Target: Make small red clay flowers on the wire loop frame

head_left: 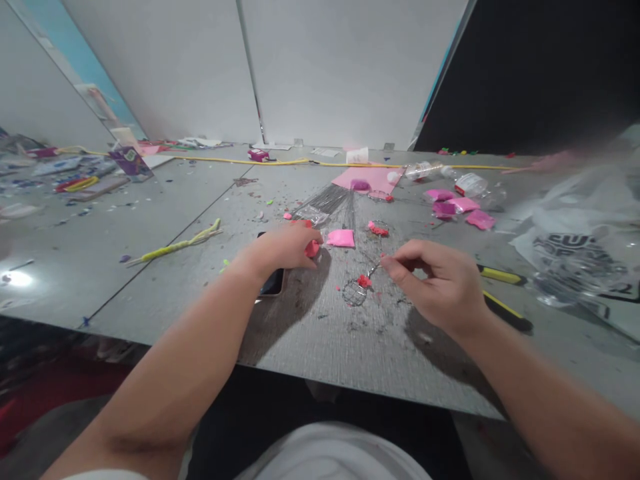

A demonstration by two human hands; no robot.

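My left hand (280,250) rests on the grey table (320,347) with its fingers closed on a small red lump (312,249). My right hand (440,283) pinches the thin wire stem of a wire loop (355,292) that lies on the table with a red bit (364,281) on it. Between the hands and a little farther off lie a pink pad (341,238), another red piece on wire (379,229) and a bundle of thin wires (327,200). A dark phone (273,283) lies under my left wrist.
Yellow-handled pliers (503,293) lie right of my right hand. Pink packets (453,207), a pink sheet (373,177) and plastic bottles (473,183) sit farther back. A crumpled plastic bag (580,247) fills the right. A yellow pipe cleaner (177,245) lies left; clutter (80,177) far left.
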